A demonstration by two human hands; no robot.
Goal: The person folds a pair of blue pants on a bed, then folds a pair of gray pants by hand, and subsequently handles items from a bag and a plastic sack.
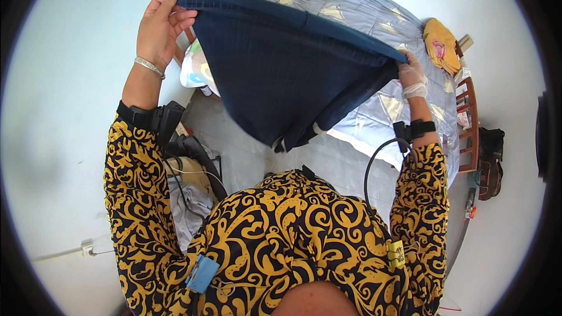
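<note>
A dark navy garment hangs stretched in front of me, its wide banded upper edge pulled taut between both hands. My left hand pinches the band's left end between thumb and fingers. At the right end, lower in the picture, my right hand grips the other corner; a whitish, see-through covering wraps this hand. Below, the cloth narrows to a gathered tip with a small pale patch near it. Its exact kind of garment I cannot tell.
Behind the cloth stands a wooden bed with a grey-blue patterned quilt. A folded yellow cloth lies at its right end, by the slatted bed frame. Dark bags hang at the right wall. Piled fabric sits beside my left arm.
</note>
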